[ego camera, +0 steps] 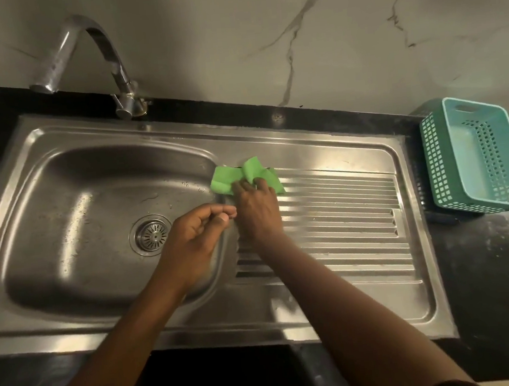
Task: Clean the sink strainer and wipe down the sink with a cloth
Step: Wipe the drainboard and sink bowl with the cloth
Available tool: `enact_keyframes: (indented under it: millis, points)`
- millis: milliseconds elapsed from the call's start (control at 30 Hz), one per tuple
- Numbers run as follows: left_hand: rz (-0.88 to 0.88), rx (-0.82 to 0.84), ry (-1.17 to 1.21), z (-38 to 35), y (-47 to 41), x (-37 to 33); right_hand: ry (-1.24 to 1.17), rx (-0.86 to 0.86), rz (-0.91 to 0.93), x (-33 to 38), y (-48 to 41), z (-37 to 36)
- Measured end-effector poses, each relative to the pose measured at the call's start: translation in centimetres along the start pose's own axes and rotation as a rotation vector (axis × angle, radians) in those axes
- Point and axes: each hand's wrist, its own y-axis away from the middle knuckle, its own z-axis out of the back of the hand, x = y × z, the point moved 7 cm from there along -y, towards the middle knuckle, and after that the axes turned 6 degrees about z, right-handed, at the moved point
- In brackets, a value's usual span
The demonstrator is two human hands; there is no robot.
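Cloth (224, 181) partly under right hand (256, 211)

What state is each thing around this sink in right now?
green cloth: bunched up, lying between basin and drainboard.
right hand: gripping the green cloth.
left hand: fingers curled, nothing seen in it.
strainer: seated in the drain.
sink: wet with droplets.
tap: off, no water running.
basket: upright, empty, on the counter.

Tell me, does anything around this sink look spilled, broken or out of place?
Nothing stands out. The round metal strainer sits level in the drain of the steel sink, only scattered water drops cling to the basin, the teal plastic basket stands upright on the black counter, and the right hand holds the green cloth.
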Motion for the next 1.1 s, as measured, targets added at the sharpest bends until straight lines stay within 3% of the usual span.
enact_keyframes:
  millis: [100, 300, 367, 467, 567, 667, 800, 867, 1033, 1100]
  points:
    - [0.004, 0.013, 0.011, -0.5, -0.2, 0.0, -0.054, 0.018, 0.018, -6.2, 2.8, 0.4]
    - [0.032, 0.069, 0.011, -1.9, -0.4, 0.5, -0.041, -0.075, -0.434, -22.9, 11.5, 3.2]
    - [0.032, 0.076, 0.012, -2.0, -0.4, 0.6, -0.067, -0.152, -0.581, -23.4, 11.5, 3.4]
    - [0.03, 0.084, 0.013, -1.9, -0.2, 0.6, -0.176, -0.234, -0.72, -18.8, 9.5, 1.9]
    - [0.011, 0.071, 0.017, -2.1, -0.3, 0.2, -0.308, -0.245, -0.544, -10.1, 6.5, -0.4]
    - [-0.009, 0.046, 0.02, -2.6, -0.2, -0.5, -0.153, -0.075, -0.13, -0.8, 3.3, -2.1]
    - [-0.027, 0.046, 0.041, -3.4, -0.3, -1.2, -0.072, 0.044, 0.111, -2.0, 3.4, -1.9]
    - [-0.037, 0.056, 0.038, -3.9, -0.4, -1.2, -0.116, 0.034, 0.057, -6.6, 5.9, -1.1]
    - [-0.022, 0.107, 0.04, -6.3, 0.2, -0.4, -0.04, -0.053, -0.393, -22.0, 13.7, 3.1]
    - [-0.018, 0.132, 0.026, -7.5, 0.5, -0.2, -0.01, -0.022, -0.427, -25.8, 15.2, 4.2]
